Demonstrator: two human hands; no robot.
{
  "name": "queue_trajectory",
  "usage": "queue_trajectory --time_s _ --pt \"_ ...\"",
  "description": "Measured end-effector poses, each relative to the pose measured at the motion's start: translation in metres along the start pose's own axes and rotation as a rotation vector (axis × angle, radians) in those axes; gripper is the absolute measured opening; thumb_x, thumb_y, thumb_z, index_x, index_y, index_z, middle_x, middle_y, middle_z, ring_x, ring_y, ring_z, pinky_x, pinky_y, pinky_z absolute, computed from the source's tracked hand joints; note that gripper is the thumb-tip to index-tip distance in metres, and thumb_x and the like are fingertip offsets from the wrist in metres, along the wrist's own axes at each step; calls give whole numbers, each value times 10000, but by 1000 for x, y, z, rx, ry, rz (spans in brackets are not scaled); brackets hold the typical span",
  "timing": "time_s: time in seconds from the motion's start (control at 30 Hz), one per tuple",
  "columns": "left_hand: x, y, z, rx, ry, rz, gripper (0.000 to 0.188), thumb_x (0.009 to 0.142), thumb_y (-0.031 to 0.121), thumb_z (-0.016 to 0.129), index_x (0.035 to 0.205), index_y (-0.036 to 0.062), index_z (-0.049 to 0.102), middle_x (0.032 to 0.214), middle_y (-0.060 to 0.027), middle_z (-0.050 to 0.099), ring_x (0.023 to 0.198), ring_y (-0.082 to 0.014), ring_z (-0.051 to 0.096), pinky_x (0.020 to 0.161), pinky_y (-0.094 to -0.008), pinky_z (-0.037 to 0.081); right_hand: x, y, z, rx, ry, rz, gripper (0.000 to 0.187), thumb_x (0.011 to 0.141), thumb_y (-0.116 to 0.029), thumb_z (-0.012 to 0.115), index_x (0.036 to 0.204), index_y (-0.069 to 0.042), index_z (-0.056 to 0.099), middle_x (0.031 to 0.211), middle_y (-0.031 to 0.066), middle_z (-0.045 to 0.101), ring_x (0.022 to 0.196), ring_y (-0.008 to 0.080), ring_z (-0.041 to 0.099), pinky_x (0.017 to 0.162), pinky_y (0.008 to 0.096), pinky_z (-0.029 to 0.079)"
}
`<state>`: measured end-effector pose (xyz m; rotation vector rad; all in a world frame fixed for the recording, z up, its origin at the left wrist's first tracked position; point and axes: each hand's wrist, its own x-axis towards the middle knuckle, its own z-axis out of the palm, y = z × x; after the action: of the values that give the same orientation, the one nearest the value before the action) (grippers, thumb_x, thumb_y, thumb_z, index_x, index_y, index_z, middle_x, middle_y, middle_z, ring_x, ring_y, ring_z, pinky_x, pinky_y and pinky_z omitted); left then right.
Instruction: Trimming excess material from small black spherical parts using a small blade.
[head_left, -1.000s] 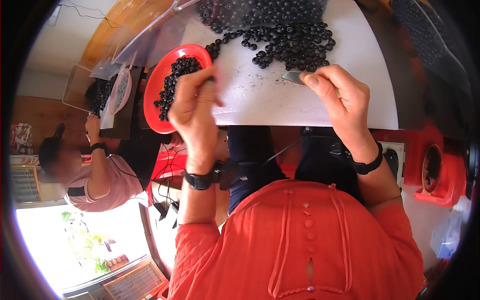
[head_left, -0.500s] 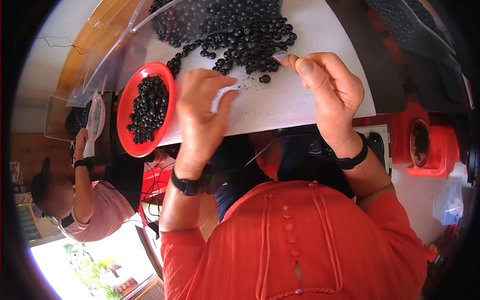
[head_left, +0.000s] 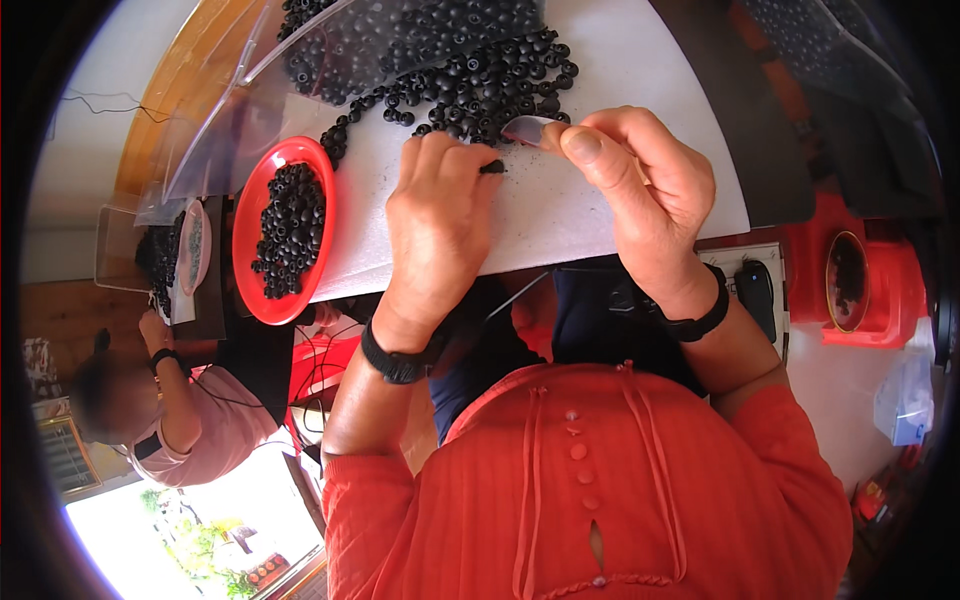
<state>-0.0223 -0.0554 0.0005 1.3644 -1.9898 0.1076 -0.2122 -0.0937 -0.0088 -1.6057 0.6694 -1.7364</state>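
My left hand (head_left: 440, 210) is closed over the white tabletop (head_left: 560, 220). A small black round part (head_left: 493, 167) pokes out at its fingertips, mostly covered by the fingers. Just to the right, my right hand (head_left: 655, 190) pinches a short, thin blade (head_left: 528, 130) with a curved edge, its tip pointing left. Whatever handle the blade has is hidden by my fingers. Beyond both hands lies a heap of black ball-like parts (head_left: 480, 90) with holes. At left, a red oval plate (head_left: 243, 240) holds many more of them.
A clear plastic sheet or panel (head_left: 225, 125) stands over the far left of the heap. Further left, a co-worker (head_left: 205, 405) sits by a pale dish (head_left: 205, 245). On the right are a red stool (head_left: 885, 290) and a dark phone-like object (head_left: 755, 295).
My left hand has moved right and its fingers have closed on a black part. The blade in my right hand has shifted slightly left and down, toward the left fingertips.
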Motion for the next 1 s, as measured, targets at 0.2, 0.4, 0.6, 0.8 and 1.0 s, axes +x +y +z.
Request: queue_trajectory --time_s 0.2,0.4,0.6,0.8,1.0 --pt "-25 6 -35 -523 26 -459 184 931 -36 705 1111 -18 735 998 -58 686 828 -131 600 702 -279 477 -3 4 7 -239 -182 -20 189 949 -150 802 830 -23 726 655 61 658 543 148 581 507 296 436" --pt "-34 2 -38 -1254 86 -703 221 1005 -6 681 1212 -79 707 1041 -141 732 775 -135 624 674 -260 496 -5 5 9 -360 -273 -58 236 905 -200 817 770 -49 696 645 70 634 532 233 590 491 364 428" --pt "-36 2 -29 -1330 78 -668 251 1027 13 666 1258 -83 690 1051 -168 732 779 -154 637 677 -278 505 -5 5 9 -356 -298 -97 239 900 -197 825 766 -50 693 633 74 619 514 227 564 484 361 415" --pt "-34 -5 -23 -1402 111 -640 247 1032 4 652 1262 -76 692 1058 -170 733 783 -172 648 683 -303 519 -4 5 10 -293 -230 2 226 911 -174 822 769 -50 698 629 83 615 499 210 548 478 350 403" --pt "-36 -8 -22 -1498 72 -627 243 1032 -10 641 1262 -68 694 1056 -171 735 777 -171 645 661 -294 514 -2 6 9 -350 -267 -10 223 923 -209 813 785 -61 720 643 84 639 507 225 568 488 359 420"
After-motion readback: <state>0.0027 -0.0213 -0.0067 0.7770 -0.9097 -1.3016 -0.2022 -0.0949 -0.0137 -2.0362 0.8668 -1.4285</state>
